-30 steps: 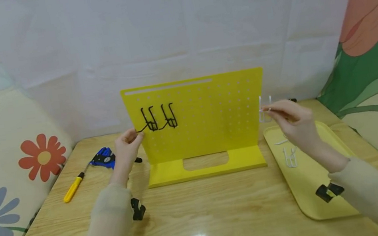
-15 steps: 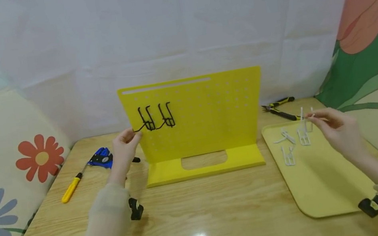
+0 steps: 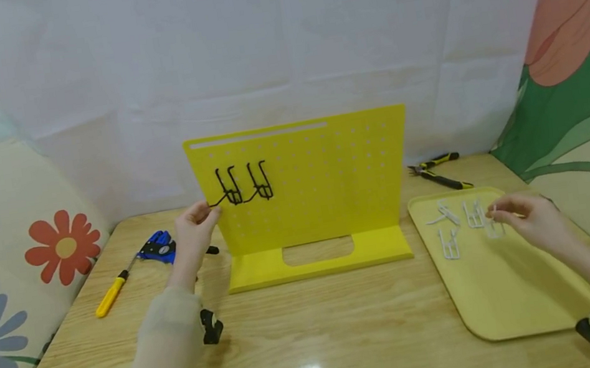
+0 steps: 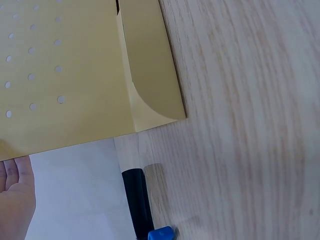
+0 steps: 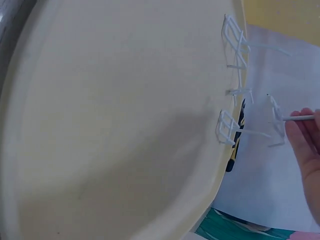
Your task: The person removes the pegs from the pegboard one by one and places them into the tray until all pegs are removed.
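My left hand pinches the left edge of a yellow pegboard, thumb in front and fingers behind. In the left wrist view those fingers show at the board's edge. Two black double-wire hooks hang side by side on the board's upper left. Over the tray, my right hand pinches a white wire hook by its prong, clearly seen in the right wrist view as a white hook. Several other white hooks lie at the tray's far left part.
The pale yellow tray is at the right of the wooden table. Behind it lie yellow-and-black pliers. Left of the pegboard are a blue tool and a yellow-handled screwdriver. A white cloth hangs behind.
My right hand has carried the white hook from beside the pegboard's right edge rightward, then down low over the tray. My left hand keeps its grip on the board.
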Motion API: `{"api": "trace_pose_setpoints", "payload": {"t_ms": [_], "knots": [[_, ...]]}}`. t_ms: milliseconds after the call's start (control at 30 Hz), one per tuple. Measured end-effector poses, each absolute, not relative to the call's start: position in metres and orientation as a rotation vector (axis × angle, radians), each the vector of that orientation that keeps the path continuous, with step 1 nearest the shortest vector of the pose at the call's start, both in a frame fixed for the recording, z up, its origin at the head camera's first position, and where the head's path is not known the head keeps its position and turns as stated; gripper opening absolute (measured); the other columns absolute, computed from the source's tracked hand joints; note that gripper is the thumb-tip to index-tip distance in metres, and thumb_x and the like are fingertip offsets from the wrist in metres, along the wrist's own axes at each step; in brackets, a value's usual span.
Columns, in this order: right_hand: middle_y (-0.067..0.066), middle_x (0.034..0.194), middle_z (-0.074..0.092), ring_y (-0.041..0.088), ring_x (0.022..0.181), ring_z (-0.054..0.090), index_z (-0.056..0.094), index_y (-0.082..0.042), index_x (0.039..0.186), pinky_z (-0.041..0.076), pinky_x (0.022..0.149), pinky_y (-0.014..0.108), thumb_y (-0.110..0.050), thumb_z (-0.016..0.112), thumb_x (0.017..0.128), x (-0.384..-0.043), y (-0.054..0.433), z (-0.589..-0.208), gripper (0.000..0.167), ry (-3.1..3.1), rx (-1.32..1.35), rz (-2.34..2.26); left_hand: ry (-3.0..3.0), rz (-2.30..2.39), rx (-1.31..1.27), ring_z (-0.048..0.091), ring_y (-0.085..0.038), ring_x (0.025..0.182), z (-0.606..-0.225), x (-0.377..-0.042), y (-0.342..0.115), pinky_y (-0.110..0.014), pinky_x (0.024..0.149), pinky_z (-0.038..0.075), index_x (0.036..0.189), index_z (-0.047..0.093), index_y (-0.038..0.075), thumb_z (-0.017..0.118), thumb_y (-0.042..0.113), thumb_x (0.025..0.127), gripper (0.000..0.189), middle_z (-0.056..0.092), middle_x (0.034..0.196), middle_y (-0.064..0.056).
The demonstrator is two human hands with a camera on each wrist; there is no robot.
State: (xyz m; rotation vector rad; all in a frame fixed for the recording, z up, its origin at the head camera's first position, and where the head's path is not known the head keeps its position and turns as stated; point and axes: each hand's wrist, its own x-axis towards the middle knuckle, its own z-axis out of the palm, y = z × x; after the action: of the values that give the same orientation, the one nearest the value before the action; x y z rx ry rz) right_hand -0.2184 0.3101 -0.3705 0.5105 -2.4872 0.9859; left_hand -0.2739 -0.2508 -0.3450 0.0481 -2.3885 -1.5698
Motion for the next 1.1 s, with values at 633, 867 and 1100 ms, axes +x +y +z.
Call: {"api": "trace_pose_setpoints", "payload": {"t_ms": [633, 867, 1100], "knots": [[-0.014, 0.081, 0.068, -0.01, 0.073, 0.06, 0.061, 0.015, 0.091, 0.051, 0.061, 0.012, 0.011, 0.06, 0.085, -0.234, 0.319, -0.398, 0.007, -2.587, 0.624, 1.262, -2.407, -1.548, 0.063, 0.052, 0.011, 0.084, -0.346, -0.273, -0.251, -0.023, 0.089, 0.043, 0.13, 0.054, 0.001, 0.055, 0.033, 0.094, 0.048, 0.053, 0.088, 0.023], [0.008, 0.084, 0.07, -0.013, 0.075, 0.057, 0.063, 0.013, 0.095, 0.049, 0.063, 0.011, 0.004, 0.063, 0.086, -0.235, 0.32, -0.396, 0.013, -2.655, 0.56, 1.161, -2.405, -1.557, 0.057, 0.052, 0.01, 0.085, -0.346, -0.273, -0.251, -0.025, 0.091, 0.043, 0.13, 0.054, 0.0, 0.056, 0.033, 0.094, 0.049, 0.053, 0.089, 0.022], [-0.029, 0.094, 0.059, -0.017, 0.085, 0.054, 0.06, 0.015, 0.107, 0.045, 0.069, 0.005, -0.006, 0.063, 0.089, -0.234, 0.321, -0.382, 0.028, -2.585, 0.552, 1.157, -2.413, -1.555, 0.069, 0.051, 0.01, 0.085, -0.344, -0.272, -0.251, -0.034, 0.097, 0.044, 0.132, 0.052, 0.001, 0.055, 0.034, 0.094, 0.05, 0.057, 0.1, 0.008]]}}
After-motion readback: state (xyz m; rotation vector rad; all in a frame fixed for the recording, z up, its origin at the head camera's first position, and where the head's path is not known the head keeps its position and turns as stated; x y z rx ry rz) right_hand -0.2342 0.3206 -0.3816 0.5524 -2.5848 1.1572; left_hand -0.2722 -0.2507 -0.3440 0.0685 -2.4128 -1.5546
